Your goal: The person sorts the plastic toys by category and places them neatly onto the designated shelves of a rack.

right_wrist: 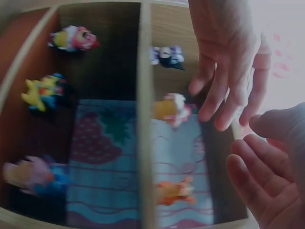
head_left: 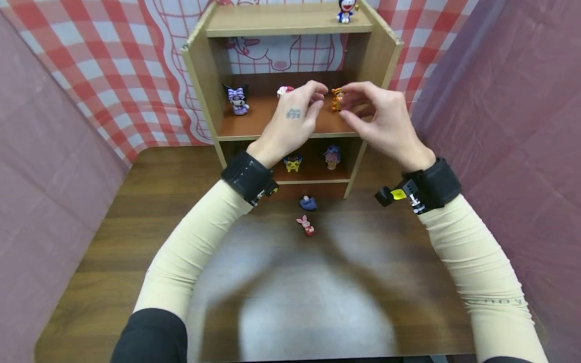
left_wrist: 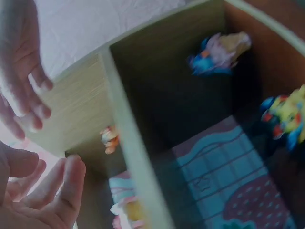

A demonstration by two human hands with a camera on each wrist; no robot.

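Note:
My left hand [head_left: 297, 113] hangs in front of the wooden shelf unit [head_left: 290, 135], fingers loosely bent and holding nothing. Facing it, my right hand [head_left: 383, 118] has its thumb and fingers apart and is empty too. An orange striped tiger figurine [head_left: 336, 99] stands on the middle shelf; in the head view the right fingertips appear right beside it, while the right wrist view shows the tiger figurine [right_wrist: 175, 192] apart from both hands. A red-and-white figurine [head_left: 284, 91] is partly hidden behind the left hand. Left of it stands a purple-and-black figurine [head_left: 238, 101].
On the lower shelf are a yellow figurine [head_left: 292, 163], a blue-and-pink one [head_left: 332, 157] and a pink-topped one [right_wrist: 74, 38]. A blue figurine [head_left: 346, 11] stands on top. A blue piece [head_left: 307, 202] and a pink rabbit-eared figurine [head_left: 305, 225] lie on the table [head_left: 150, 242].

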